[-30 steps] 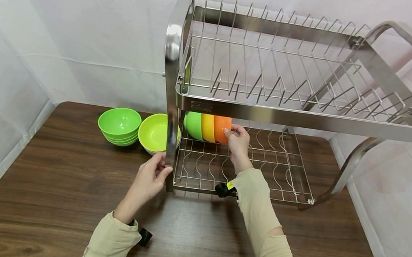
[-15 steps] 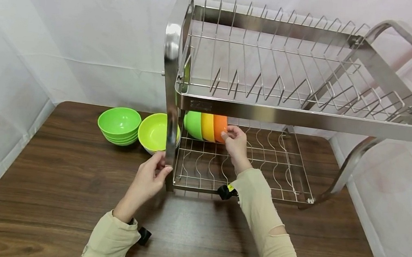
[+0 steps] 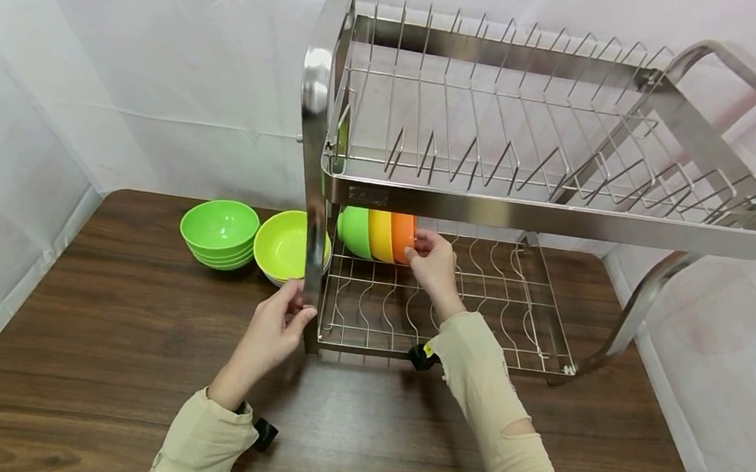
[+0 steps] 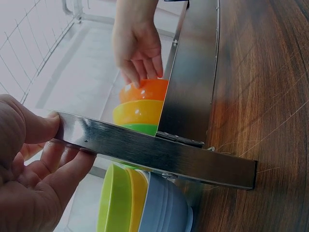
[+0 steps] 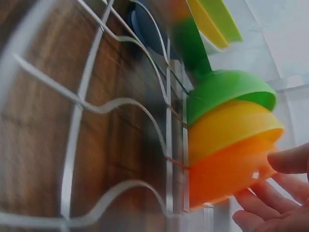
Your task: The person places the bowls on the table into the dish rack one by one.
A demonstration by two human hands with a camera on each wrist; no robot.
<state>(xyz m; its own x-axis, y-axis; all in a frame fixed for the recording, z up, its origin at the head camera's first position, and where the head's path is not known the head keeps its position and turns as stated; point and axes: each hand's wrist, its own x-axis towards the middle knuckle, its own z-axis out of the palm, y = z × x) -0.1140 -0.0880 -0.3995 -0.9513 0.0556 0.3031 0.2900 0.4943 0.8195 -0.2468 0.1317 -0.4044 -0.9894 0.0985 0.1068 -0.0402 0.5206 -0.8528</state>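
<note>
My left hand (image 3: 272,324) pinches the left upright (image 3: 315,249) of a steel two-tier dish rack between thumb and fingers. On the lower tier, a green bowl (image 3: 354,232), a yellow bowl (image 3: 381,236) and an orange bowl (image 3: 403,240) stand tilted on edge, close against one another. At the right side of the orange bowl is my right hand (image 3: 434,267), its thumb and fingertips touching it. The right wrist view has those fingers (image 5: 263,195) spread at the orange bowl's edge. The top tier hides the bowls' upper parts in the head view.
Left of the rack, a stack of green bowls (image 3: 219,233) and a lime bowl (image 3: 282,246) on other bowls stand on the wooden table (image 3: 104,362). Curved wires (image 3: 486,305) cross the lower tier. The top tier (image 3: 529,129) overhangs it.
The orange bowl has shifted slightly left against the yellow one. My right hand has followed it, its fingers moving from around the edge to the bowl's side. My left hand stays put.
</note>
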